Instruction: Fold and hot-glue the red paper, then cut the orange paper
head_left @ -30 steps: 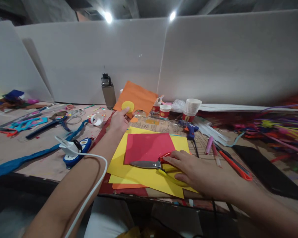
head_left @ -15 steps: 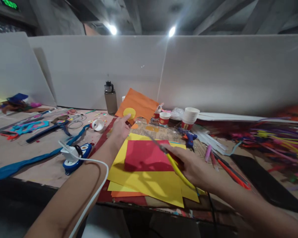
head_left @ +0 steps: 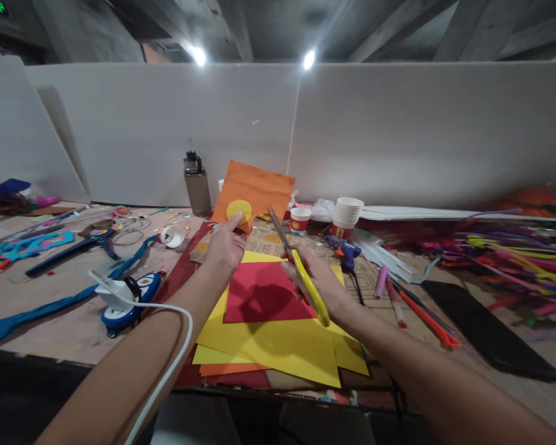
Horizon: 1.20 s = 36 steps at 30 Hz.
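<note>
My left hand (head_left: 227,245) pinches an orange sheet (head_left: 257,185) and a round yellow disc (head_left: 239,212), the thumb pressing the disc flat against the sheet's lower left part. My right hand (head_left: 312,278) is closed on yellow-handled scissors (head_left: 301,266). Their blades point up and away, towards the sheet's lower right corner, without visibly touching it. Below both hands a red sheet (head_left: 264,303) lies over larger yellow sheets (head_left: 278,349). An orange edge (head_left: 227,369) sticks out under that stack.
Left: a bottle (head_left: 197,185), a tipped paper cup (head_left: 172,236) and a blue power strip (head_left: 132,306); its white cable crosses my left forearm. Right: stacked cups (head_left: 348,213), a glue gun (head_left: 349,254), a black slab (head_left: 486,327) and colourful pipe cleaners (head_left: 505,259). White panels (head_left: 176,123) stand behind.
The scissors have turned upward and moved nearer the orange sheet, with my right hand. The sheet has tilted a little in my left hand. The whole view has shifted slightly.
</note>
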Each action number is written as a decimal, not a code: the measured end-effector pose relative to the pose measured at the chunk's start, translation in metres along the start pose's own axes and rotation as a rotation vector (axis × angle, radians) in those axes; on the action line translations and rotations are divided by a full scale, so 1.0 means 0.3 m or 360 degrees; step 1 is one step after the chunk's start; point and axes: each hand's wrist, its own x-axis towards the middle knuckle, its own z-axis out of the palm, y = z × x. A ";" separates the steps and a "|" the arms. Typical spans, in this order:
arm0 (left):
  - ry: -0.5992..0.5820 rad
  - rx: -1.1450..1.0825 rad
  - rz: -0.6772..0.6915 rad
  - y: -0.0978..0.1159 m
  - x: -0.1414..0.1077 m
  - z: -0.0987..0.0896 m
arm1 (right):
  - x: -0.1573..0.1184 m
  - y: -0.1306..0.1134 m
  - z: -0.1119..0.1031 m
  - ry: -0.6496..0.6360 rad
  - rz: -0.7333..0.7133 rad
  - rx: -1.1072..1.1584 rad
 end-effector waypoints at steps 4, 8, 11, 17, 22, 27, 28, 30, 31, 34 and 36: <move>0.0006 -0.0107 -0.0012 0.000 -0.049 0.038 | -0.008 0.019 -0.002 -0.0097 0.0023 -0.0180; -0.0067 -0.0207 -0.0019 -0.027 -0.083 0.045 | -0.005 0.008 0.013 -0.0129 0.0019 -0.0154; -0.0130 -0.0226 -0.0015 -0.067 -0.095 0.032 | -0.001 0.001 0.027 -0.0124 0.0050 -0.0067; -0.0228 -0.0206 -0.0061 -0.130 -0.116 0.015 | -0.005 -0.001 0.034 -0.0011 -0.0062 -0.0035; -0.0204 -0.0202 -0.0077 -0.138 -0.132 0.017 | -0.007 0.019 0.046 0.0044 -0.0110 0.0014; -0.0207 -0.0182 -0.0097 -0.140 -0.127 0.012 | -0.007 0.030 0.056 0.0063 -0.0120 0.0040; -0.0207 -0.0181 -0.0094 -0.140 -0.126 0.011 | -0.008 0.030 0.057 0.0071 -0.0121 0.0038; -0.0201 -0.0190 -0.0087 -0.141 -0.124 0.011 | -0.011 0.029 0.057 0.0081 -0.0113 0.0033; -0.0196 -0.0197 -0.0084 -0.141 -0.124 0.010 | -0.013 0.028 0.057 0.0083 -0.0103 0.0027; -0.0182 -0.0212 -0.0081 -0.142 -0.124 0.010 | -0.015 0.023 0.053 0.0057 -0.0065 0.0011; -0.0176 -0.0206 -0.0081 -0.143 -0.124 0.010 | -0.015 0.021 0.050 0.0033 -0.0050 0.0006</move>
